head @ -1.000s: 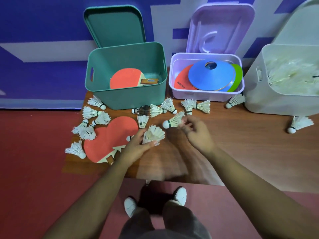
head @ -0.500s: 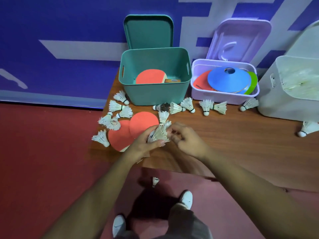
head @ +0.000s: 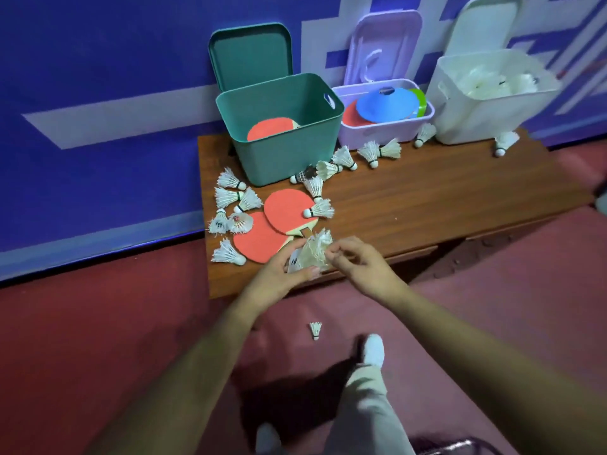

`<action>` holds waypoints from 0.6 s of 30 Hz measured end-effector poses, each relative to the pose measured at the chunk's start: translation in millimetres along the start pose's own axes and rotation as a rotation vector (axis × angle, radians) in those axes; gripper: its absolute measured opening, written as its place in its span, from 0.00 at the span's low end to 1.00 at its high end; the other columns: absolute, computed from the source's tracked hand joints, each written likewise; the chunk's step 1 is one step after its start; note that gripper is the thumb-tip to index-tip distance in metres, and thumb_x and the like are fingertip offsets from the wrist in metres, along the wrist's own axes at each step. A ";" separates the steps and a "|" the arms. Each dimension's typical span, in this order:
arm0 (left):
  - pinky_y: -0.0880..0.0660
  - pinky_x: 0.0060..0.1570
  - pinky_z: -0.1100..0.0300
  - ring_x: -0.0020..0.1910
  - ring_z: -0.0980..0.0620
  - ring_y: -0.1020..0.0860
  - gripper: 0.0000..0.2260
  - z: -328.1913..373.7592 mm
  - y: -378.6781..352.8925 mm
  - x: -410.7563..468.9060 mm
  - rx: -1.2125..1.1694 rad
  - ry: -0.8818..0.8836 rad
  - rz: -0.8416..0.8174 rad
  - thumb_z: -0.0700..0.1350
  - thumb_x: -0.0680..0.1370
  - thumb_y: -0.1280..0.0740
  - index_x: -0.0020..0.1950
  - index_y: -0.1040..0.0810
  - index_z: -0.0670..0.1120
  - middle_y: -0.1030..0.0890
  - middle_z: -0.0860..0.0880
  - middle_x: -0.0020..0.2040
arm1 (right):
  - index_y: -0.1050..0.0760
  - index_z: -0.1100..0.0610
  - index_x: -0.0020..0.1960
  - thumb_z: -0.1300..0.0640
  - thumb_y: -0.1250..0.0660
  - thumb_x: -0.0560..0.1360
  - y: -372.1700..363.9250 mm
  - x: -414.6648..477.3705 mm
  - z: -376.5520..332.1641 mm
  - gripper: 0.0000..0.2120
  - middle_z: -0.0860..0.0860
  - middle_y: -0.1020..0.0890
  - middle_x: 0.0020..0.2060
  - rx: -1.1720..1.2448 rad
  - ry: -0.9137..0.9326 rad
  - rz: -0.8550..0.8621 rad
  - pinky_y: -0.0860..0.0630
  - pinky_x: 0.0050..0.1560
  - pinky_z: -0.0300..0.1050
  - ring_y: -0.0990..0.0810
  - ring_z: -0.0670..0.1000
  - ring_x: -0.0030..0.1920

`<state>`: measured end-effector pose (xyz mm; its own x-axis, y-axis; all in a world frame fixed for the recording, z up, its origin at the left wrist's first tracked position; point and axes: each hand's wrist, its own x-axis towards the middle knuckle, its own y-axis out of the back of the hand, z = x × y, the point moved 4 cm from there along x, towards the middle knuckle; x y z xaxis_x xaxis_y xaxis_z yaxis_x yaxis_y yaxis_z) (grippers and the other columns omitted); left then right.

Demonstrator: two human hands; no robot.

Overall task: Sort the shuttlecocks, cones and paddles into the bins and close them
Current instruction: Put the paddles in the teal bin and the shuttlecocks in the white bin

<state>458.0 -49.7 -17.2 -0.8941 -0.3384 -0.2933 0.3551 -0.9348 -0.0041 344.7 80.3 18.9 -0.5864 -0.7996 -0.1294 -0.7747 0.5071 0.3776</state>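
My left hand [head: 279,274] grips a bunch of white shuttlecocks [head: 313,252] near the front edge of the wooden table [head: 443,195]. My right hand [head: 359,262] pinches the feathers of that bunch from the right. Two red paddles [head: 279,221] overlap on the table just beyond my hands. Several loose shuttlecocks [head: 231,205] lie around them. The green bin [head: 279,136] holds a red paddle. The purple bin [head: 384,126] holds flat cones. The white bin [head: 492,100] holds shuttlecocks. All three lids stand open.
One shuttlecock [head: 315,330] lies on the red floor below the table edge, near my white shoes [head: 374,349]. A blue and white wall [head: 98,110] runs behind the table. More shuttlecocks [head: 377,152] line the front of the bins.
My view has swung and pulled back, so the table sits further right. Both hands came nearer the front edge, and my right hand closed in on the bunch held by my left.
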 end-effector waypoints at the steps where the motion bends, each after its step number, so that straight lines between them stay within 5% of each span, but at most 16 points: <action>1: 0.29 0.65 0.58 0.61 0.55 0.22 0.26 -5.0 -2.4 -4.5 0.003 0.014 -0.037 0.42 0.73 0.26 0.68 0.29 0.54 0.19 0.53 0.61 | 0.23 0.45 0.42 0.61 0.33 0.77 -3.4 -10.4 2.2 0.12 0.55 0.22 0.48 -0.007 -0.024 0.017 0.33 0.53 0.34 0.25 0.42 0.47; 9: 0.31 0.67 0.59 0.66 0.53 0.25 0.27 -63.9 -44.9 -4.0 0.012 0.075 -0.184 0.36 0.75 0.29 0.72 0.31 0.48 0.22 0.49 0.66 | 0.19 0.45 0.43 0.58 0.33 0.77 -11.8 -53.4 68.9 0.08 0.51 0.20 0.46 0.010 -0.158 0.096 0.26 0.53 0.41 0.21 0.48 0.49; 13: 0.28 0.63 0.62 0.64 0.52 0.23 0.25 -123.3 -55.8 22.1 -0.051 0.112 -0.132 0.34 0.75 0.29 0.69 0.29 0.50 0.20 0.49 0.63 | 0.17 0.50 0.52 0.51 0.36 0.78 -16.3 -47.2 128.2 0.10 0.50 0.17 0.48 0.046 -0.172 0.097 0.25 0.53 0.43 0.20 0.47 0.51; 18: 0.26 0.58 0.65 0.63 0.54 0.23 0.27 -226.1 -59.5 53.5 -0.126 0.177 -0.150 0.35 0.74 0.29 0.71 0.31 0.47 0.21 0.49 0.64 | 0.19 0.61 0.53 0.57 0.40 0.82 -30.2 -45.4 212.5 0.12 0.53 0.16 0.48 0.218 -0.219 0.218 0.24 0.53 0.41 0.19 0.48 0.50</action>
<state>450.8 12.1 -248.8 -0.8816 -0.1623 -0.4432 0.2629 -0.9487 -0.1757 344.5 169.7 -181.5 -0.7617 -0.5896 -0.2688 -0.6443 0.7333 0.2173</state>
